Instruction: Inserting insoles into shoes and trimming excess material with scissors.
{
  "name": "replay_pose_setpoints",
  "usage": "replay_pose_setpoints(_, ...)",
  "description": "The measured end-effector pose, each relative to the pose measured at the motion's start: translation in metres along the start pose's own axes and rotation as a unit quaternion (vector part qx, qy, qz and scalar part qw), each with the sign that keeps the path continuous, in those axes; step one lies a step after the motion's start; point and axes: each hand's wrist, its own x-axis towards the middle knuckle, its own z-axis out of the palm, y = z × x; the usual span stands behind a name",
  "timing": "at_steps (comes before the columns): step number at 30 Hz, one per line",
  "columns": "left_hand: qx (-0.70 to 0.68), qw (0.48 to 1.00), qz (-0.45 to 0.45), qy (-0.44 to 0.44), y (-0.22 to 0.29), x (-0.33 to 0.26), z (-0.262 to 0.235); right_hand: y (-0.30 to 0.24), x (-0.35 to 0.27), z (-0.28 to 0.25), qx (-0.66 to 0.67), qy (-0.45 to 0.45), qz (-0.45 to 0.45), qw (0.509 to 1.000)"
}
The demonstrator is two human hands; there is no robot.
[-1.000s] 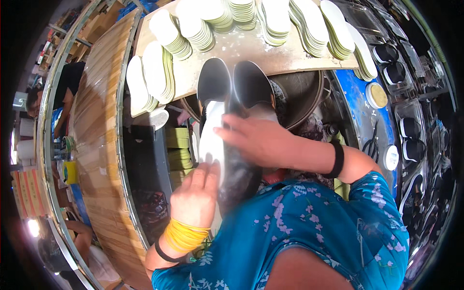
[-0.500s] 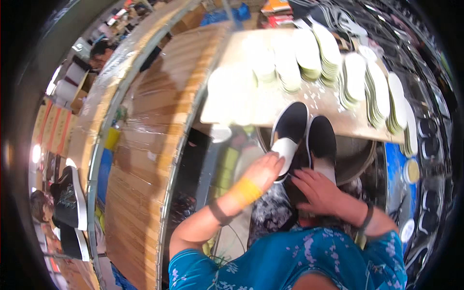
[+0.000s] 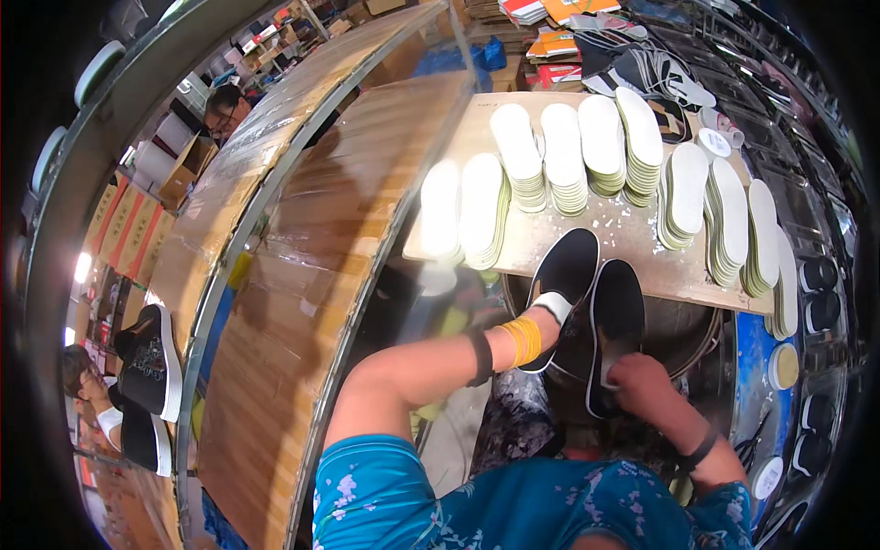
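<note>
Two black slip-on shoes with white sole edges stand side by side, toes away from me, against the near edge of a board [image 3: 642, 252]. A white insole [image 3: 555, 302] partly shows in the opening of the left shoe [image 3: 566, 261]. My left hand [image 3: 539, 321] reaches into that opening over the insole, its fingers hidden. At the rear opening of the right shoe [image 3: 617, 298], my right hand [image 3: 642, 383] is closed, fingertips at the inner rim. What it pinches there is hidden; a pale patch shows inside the shoe.
Several stacks of white insoles [image 3: 587, 151] line the board, among white scraps. Wrapped cardboard [image 3: 284, 321] on a metal-framed rack flanks my left. Dark shoes [image 3: 820, 312] fill racks at right, near a round tin [image 3: 784, 367]. Two people are beyond the left rack.
My left hand has gone deeper into the left shoe, covering more of the insole. My right hand has gone from spread fingers to closed at the right shoe's opening. The view has shifted.
</note>
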Motion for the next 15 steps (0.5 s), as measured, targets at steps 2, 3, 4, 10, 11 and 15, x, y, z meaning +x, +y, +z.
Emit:
replay_pose_setpoints(2, -0.003, 1.000, 0.027, 0.005, -0.007, 0.007, -0.001, 0.005, 0.008, 0.011, -0.114, -0.116, -0.003, 0.987)
replay_pose_setpoints(3, -0.007, 0.999, 0.050, 0.013, -0.009, 0.010, -0.002, 0.007, 0.013, 0.013, -0.114, -0.117, -0.007, 0.987)
replay_pose_setpoints(4, -0.010, 0.997, 0.072, 0.021, -0.011, 0.010, -0.003, 0.008, 0.018, 0.013, -0.126, -0.168, -0.014, 0.978)
replay_pose_setpoints(10, -0.037, 0.979, 0.185, 0.081, -0.023, 0.003, -0.003, -0.010, 0.033, -0.015, -0.104, -0.320, -0.044, 0.941)
replay_pose_setpoints(11, -0.038, 0.974, 0.201, 0.096, -0.022, 0.007, -0.007, -0.012, 0.027, -0.013, -0.162, -0.274, -0.037, 0.947)
replay_pose_setpoints(15, -0.052, 0.956, 0.246, 0.149, -0.017, 0.004, -0.028, -0.010, 0.019, 0.028, -0.251, -0.140, 0.010, 0.958)
